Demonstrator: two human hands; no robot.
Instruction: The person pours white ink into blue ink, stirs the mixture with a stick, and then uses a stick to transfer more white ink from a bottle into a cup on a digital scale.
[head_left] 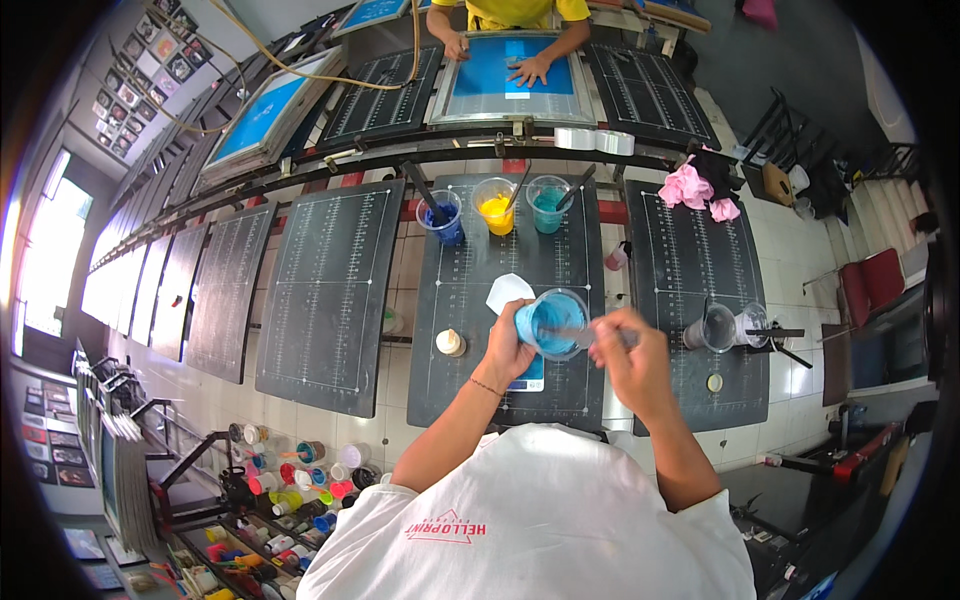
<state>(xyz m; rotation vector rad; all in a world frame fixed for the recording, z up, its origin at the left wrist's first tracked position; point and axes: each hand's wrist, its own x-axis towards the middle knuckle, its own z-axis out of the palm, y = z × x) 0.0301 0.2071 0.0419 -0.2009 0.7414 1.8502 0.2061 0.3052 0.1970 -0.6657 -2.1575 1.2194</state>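
My left hand (510,340) is wrapped round a clear plastic cup (553,322) of light blue ink, tilted toward me over the black printing board (460,390). My right hand (628,345), partly smeared by motion, grips a greyish stirring stick (575,335) whose far end is in the cup. Beneath the cup shows part of a small digital scale (535,383). A white many-sided piece (510,293) lies just beyond my left hand, and a small cream-topped container (451,343) stands left of it.
Cups of dark blue (446,225), yellow (496,212) and teal ink (547,210) stand farther back, with sticks in them. On the right board are pink cloth (688,187) and clear cups (712,330). Across the rail, a person in yellow (510,12) works over a blue screen frame (480,75).
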